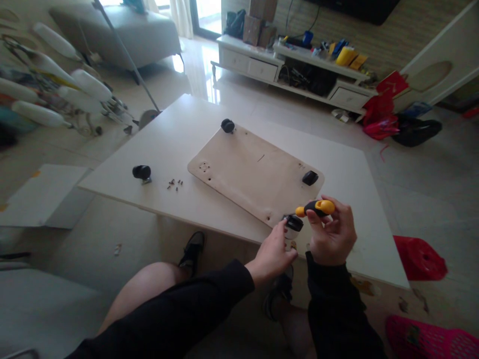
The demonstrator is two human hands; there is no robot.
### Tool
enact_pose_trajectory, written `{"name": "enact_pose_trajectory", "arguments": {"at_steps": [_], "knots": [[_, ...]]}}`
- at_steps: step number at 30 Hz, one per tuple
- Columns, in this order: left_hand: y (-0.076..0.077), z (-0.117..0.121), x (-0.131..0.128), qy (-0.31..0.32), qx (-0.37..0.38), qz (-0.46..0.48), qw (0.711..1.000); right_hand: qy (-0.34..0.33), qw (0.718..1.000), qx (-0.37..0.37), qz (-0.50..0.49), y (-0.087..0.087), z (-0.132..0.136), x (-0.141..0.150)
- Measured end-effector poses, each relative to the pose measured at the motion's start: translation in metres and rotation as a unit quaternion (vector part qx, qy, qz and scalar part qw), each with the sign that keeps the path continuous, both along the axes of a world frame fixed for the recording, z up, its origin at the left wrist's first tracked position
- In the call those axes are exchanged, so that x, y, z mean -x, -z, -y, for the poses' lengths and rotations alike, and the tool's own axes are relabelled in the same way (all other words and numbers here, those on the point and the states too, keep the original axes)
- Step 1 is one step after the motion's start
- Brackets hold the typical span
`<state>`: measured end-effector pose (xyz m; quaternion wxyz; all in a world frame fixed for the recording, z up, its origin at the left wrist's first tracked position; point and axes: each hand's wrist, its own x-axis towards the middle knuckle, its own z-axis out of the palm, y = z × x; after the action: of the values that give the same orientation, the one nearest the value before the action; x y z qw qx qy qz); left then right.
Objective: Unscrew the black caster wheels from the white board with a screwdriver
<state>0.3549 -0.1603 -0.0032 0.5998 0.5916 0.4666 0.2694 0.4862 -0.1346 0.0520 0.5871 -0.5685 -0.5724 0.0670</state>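
My right hand point(334, 232) is closed around a yellow and black screwdriver point(316, 207), whose shaft points left toward the near corner of a beige board point(249, 174). A black caster wheel point(294, 223) sits at that corner, and the closed fingers of my left hand point(275, 252) grip its side. The screwdriver's tip is too small to make out against the caster. Two more casters, a far one point(227, 125) and a right one point(310, 177), stand on the board. Its left corner shows a ring of small holes point(204, 167).
The board lies on a white table point(164, 142). A loose caster point(141, 173) and several small screws point(172, 183) are left of the board. Beyond stands a low white cabinet point(262, 70). A red bag point(421, 258) lies past the table's right edge.
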Motion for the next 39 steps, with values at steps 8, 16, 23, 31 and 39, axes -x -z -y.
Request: {"name": "enact_pose_trajectory", "arguments": {"at_steps": [8, 16, 23, 31, 39], "knots": [[0.006, 0.002, -0.001, -0.001, -0.009, 0.000, 1.000, 0.005, 1.000, 0.010, 0.021, -0.001, 0.001, 0.000], [0.005, 0.005, -0.001, 0.011, -0.020, 0.003, 1.000, -0.015, 0.999, 0.032, -0.001, -0.003, 0.001, 0.002], [0.011, 0.006, -0.001, 0.018, -0.026, 0.001, 0.999, -0.021, 0.999, -0.020, 0.035, -0.006, -0.002, 0.001], [0.008, 0.008, -0.001, 0.021, -0.025, 0.011, 0.999, 0.021, 0.997, -0.042, 0.058, -0.002, -0.004, 0.002], [0.000, -0.038, 0.005, -0.080, 0.163, 0.043, 0.982, 0.048, 0.994, -0.037, 0.088, -0.001, -0.007, -0.003]]}}
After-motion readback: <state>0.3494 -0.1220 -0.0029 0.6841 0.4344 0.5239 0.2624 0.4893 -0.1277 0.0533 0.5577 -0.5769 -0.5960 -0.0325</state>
